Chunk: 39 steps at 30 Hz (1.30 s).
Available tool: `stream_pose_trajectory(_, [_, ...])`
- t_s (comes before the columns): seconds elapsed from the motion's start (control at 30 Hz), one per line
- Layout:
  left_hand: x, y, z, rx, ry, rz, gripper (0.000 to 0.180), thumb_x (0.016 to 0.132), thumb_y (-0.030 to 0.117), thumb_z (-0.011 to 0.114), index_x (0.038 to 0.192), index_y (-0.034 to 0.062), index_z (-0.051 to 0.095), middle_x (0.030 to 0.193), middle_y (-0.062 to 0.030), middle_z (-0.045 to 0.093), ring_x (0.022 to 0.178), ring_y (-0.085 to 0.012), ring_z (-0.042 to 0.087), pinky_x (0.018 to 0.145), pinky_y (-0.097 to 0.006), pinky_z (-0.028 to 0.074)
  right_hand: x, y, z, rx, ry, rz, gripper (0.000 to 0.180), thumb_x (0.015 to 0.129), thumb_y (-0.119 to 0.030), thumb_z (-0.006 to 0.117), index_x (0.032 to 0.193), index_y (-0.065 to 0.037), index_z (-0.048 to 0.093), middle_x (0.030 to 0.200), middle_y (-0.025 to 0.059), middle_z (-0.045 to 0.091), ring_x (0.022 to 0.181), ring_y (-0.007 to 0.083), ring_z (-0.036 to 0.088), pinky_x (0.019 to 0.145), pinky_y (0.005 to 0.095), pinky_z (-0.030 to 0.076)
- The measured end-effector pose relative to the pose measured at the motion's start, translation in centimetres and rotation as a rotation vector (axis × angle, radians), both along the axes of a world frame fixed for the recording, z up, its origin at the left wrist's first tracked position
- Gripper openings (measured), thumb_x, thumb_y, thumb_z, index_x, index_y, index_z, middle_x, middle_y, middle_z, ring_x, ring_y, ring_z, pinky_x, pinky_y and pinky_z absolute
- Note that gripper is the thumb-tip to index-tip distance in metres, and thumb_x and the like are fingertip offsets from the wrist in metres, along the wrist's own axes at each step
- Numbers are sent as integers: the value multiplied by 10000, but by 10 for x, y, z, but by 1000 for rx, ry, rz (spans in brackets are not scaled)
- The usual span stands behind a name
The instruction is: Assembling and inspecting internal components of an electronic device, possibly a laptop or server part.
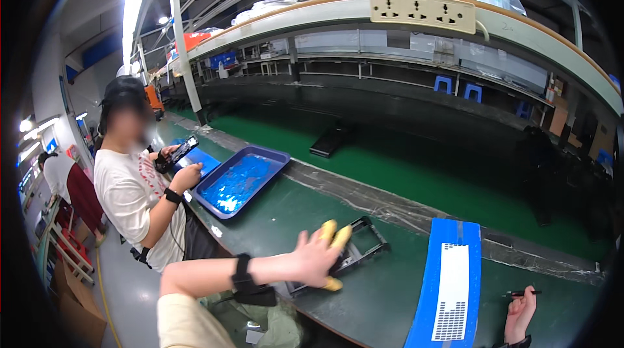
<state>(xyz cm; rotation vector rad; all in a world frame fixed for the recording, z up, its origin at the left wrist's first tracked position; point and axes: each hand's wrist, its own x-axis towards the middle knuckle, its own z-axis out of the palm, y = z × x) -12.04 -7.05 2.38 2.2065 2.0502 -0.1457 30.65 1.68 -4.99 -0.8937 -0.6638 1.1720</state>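
Note:
My left hand (315,262), with yellow finger cots on some fingertips, reaches across a black rectangular frame (365,241) on the green bench. Its fingers are spread over the frame and cover part of it; whether they press on it I cannot tell. At the lower right, my right hand (519,317) is closed on a thin black pen-like tool (523,293), held nearly level. Between my hands lies a long blue board (426,289) bearing a white sheet (454,283) with rows of small dark rectangles, fullest at its near end.
A dark blue tray (284,161) of shiny blue pieces stands left of the frame. Beyond it a co-worker (140,198) holds a dark device (186,147). Another black object (330,140) lies on the far green surface. A shelf with a socket strip (422,14) crosses overhead.

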Motion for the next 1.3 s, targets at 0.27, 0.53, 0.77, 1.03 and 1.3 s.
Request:
stream_pose_trajectory(0.27, [-1, 63, -2, 161, -129, 194, 1041, 515, 400, 673, 1226, -11, 34, 981, -237, 401, 923, -362, 420, 758, -386, 387, -3, -1, 8, -1, 37, 96, 57, 765, -158, 459, 797, -123, 426, 579, -48, 384, 386, 28, 274, 344, 170, 197])
stream_pose_trajectory(0.53, [-1, 199, -20, 427, -231, 396, 883, 640, 383, 582, 1213, -32, 53, 1140, -249, 263, 1034, -371, 313, 839, -396, 328, -6, 2, 3, -27, 42, 165, 72, 753, -129, 457, 797, -108, 405, 533, -9, 388, 358, 63, 318, 333, 188, 222])
stream_pose_trajectory(0.77, [29, 110, -42, 216, -43, 68, 736, 695, 367, 519, 1197, -40, 166, 1183, -227, 223, 1088, -335, 242, 879, -439, 248, -5, -15, 13, -33, -109, 197, 86, 739, -98, 447, 798, -105, 384, 574, 18, 404, 354, 87, 343, 337, 201, 248])
stream_pose_trajectory(1.03, [68, 56, -29, 148, -312, -263, 511, 796, 282, 409, 1175, -17, 240, 1190, -249, 218, 1087, -379, 233, 905, -437, 216, -49, -10, 30, -76, -200, 195, 73, 754, -107, 468, 784, -96, 401, 513, -19, 364, 366, 67, 335, 354, 191, 241])
stream_pose_trajectory(1.3, [114, 64, -57, 95, -410, -746, 549, 799, 378, 367, 1233, 90, 196, 1263, -193, 138, 1184, -322, 99, 946, -447, 110, -96, -6, 27, 46, -265, 260, 150, 707, -43, 523, 798, -43, 404, 508, 63, 483, 341, 76, 373, 327, 190, 250])
